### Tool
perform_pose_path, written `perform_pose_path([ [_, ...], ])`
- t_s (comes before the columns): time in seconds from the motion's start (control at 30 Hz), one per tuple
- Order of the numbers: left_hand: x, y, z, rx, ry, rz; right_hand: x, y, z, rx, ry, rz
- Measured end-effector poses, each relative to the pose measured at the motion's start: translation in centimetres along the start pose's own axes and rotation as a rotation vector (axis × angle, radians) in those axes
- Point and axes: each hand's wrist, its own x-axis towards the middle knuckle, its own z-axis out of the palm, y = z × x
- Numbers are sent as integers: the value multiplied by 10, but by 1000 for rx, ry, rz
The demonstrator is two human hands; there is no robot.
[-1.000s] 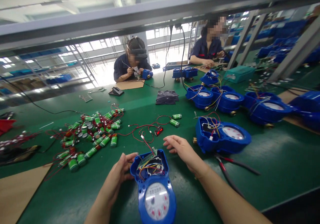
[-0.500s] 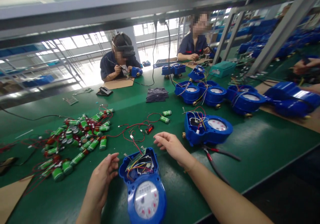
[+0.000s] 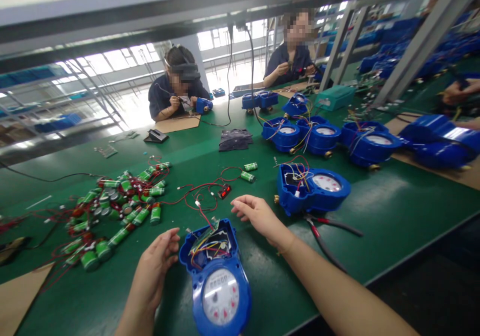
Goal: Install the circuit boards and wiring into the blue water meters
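Observation:
A blue water meter (image 3: 219, 283) with an open wiring compartment lies on the green table (image 3: 393, 211) right in front of me. My left hand (image 3: 155, 266) rests beside its left edge, fingers loosely curled and holding nothing. My right hand (image 3: 255, 216) hovers palm down just past the meter's top right corner, fingers spread, near the red wires (image 3: 202, 196) and a small red display module (image 3: 224, 191). A second open blue meter (image 3: 313, 188) sits to the right of that hand.
A heap of green batteries with red leads (image 3: 120, 211) lies at the left. Red-handled pliers (image 3: 326, 226) lie by the second meter. More blue meters (image 3: 322, 136) line the right side. Two people work across the table. Cardboard (image 3: 18, 296) sits at the front left.
My left hand has drawn back from the meter's side and let go. The view has swung to the right; my right hand stays hovering over the wires.

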Motion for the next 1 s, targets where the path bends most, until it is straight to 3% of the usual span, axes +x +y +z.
perform_pose_path([
  [1.0, -2, 1, 2, 23, -19, -17, -1, -4, 1, -14, -18, 14],
])
